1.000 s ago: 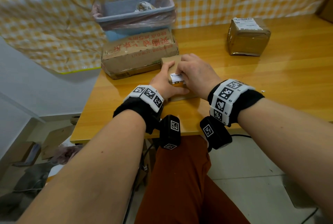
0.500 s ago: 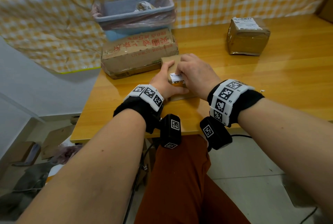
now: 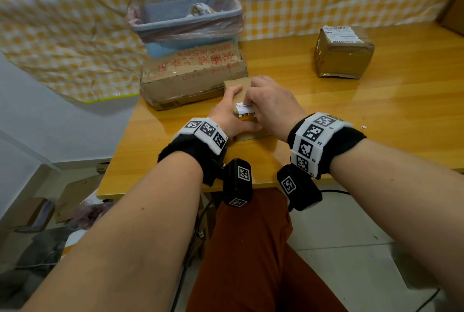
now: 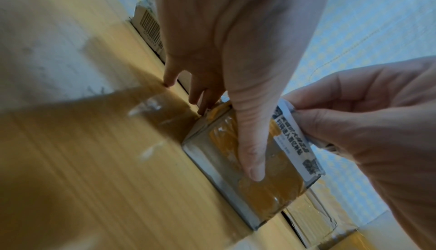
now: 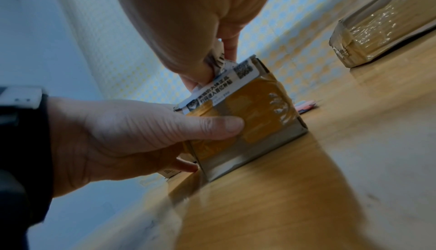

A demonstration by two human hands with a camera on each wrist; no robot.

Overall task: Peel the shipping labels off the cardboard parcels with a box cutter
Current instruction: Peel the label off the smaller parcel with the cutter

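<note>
A small taped cardboard parcel (image 3: pixel 237 86) stands on the wooden table (image 3: pixel 376 115) between my hands. My left hand (image 3: pixel 229 117) grips it, with the thumb (image 4: pixel 250 153) pressed across its yellow taped front face (image 5: pixel 259 123) and the fingers down its left side. My right hand (image 3: pixel 273 103) pinches the white shipping label (image 3: pixel 244 109) at the parcel's top edge. The label (image 5: pixel 226 80) is partly lifted and crumpled between thumb and finger, and its printed strip (image 4: pixel 295 138) still lies on the box. No box cutter shows in either hand.
A wide flat carton (image 3: pixel 193 73) with red print lies just behind the parcel, and a lined grey bin (image 3: pixel 185 20) stands behind that. A taped parcel (image 3: pixel 342 58) with its own label (image 3: pixel 340 34) sits at the back right. A pink object (image 5: pixel 305 105) lies behind the small parcel.
</note>
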